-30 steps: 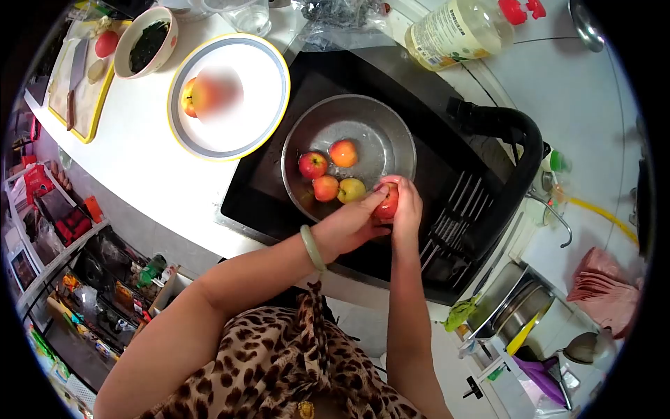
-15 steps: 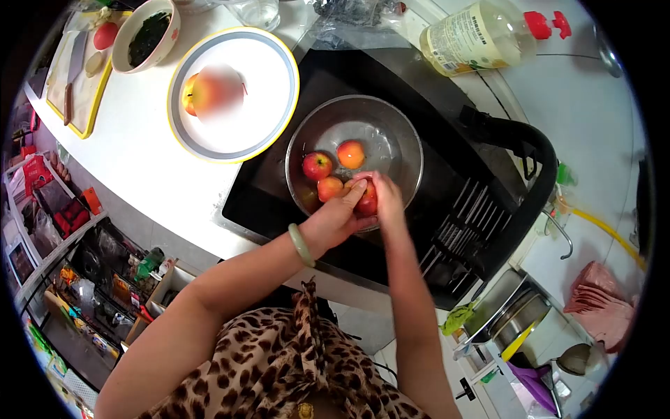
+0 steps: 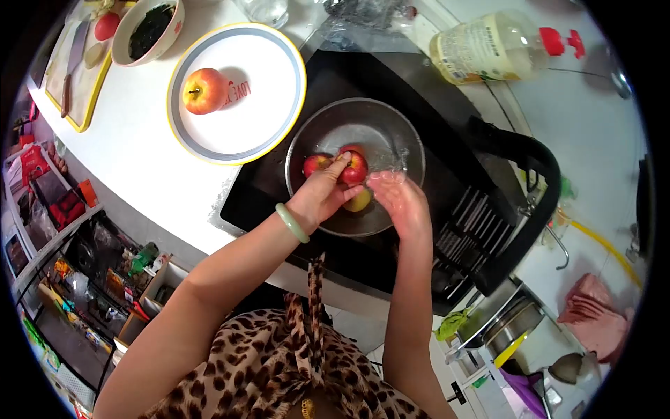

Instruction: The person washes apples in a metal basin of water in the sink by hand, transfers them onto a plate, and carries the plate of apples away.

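Note:
Over a steel basin (image 3: 296, 133) with water in it, my left hand (image 3: 322, 193) holds a red apple (image 3: 354, 169) between thumb and fingers. My right hand (image 3: 402, 200) is a little to the right of that apple, wet, with its fingers stretched out and nothing in them. Inside the basin are more apples: a red one (image 3: 316, 164) at the left, one partly hidden behind the held apple, and a yellowish one (image 3: 359, 201) below it. A single red-and-yellow apple (image 3: 205, 91) sits on a white plate (image 3: 262, 119) with printed red letters.
The basin stands in a black sink (image 3: 258, 188). A bowl of dark greens (image 3: 148, 35) is at the upper left, beside a cutting board (image 3: 94, 98) with a knife (image 3: 74, 59). A red-capped bottle (image 3: 481, 49) lies at the upper right. The black faucet (image 3: 541, 157) arches on the right.
My hands have moved apart; the left has lifted an apple up and the right has come off it to the right. The blur over the plate's apple is gone.

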`<act>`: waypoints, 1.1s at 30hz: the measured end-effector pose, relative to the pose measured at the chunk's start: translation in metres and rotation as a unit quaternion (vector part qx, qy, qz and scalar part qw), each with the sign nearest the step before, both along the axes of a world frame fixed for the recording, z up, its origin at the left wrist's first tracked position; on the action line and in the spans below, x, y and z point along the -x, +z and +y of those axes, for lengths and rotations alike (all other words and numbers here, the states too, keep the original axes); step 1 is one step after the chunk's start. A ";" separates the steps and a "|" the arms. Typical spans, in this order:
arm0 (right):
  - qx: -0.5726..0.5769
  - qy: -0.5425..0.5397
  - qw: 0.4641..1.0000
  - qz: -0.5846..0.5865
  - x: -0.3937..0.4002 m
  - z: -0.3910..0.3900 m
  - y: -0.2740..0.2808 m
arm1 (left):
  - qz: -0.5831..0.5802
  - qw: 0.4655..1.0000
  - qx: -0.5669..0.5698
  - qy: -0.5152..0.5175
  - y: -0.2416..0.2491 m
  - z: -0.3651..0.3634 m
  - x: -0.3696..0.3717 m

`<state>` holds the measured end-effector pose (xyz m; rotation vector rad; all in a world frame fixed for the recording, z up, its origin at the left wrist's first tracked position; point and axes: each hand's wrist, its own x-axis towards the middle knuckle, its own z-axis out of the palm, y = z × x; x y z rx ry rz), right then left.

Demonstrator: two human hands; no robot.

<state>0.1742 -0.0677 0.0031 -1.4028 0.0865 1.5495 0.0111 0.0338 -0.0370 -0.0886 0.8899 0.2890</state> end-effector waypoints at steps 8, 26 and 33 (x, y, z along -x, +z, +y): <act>-0.081 0.034 0.860 -0.503 0.054 -0.011 0.032 | -0.149 0.981 -0.019 -0.119 0.055 -0.033 -0.021; -0.008 0.003 0.919 -0.394 0.056 -0.041 0.031 | -0.130 0.976 0.037 -0.169 0.071 -0.067 -0.009; -0.026 -0.040 0.947 -0.316 0.059 -0.050 0.015 | -0.125 0.976 0.007 -0.181 0.061 -0.070 0.000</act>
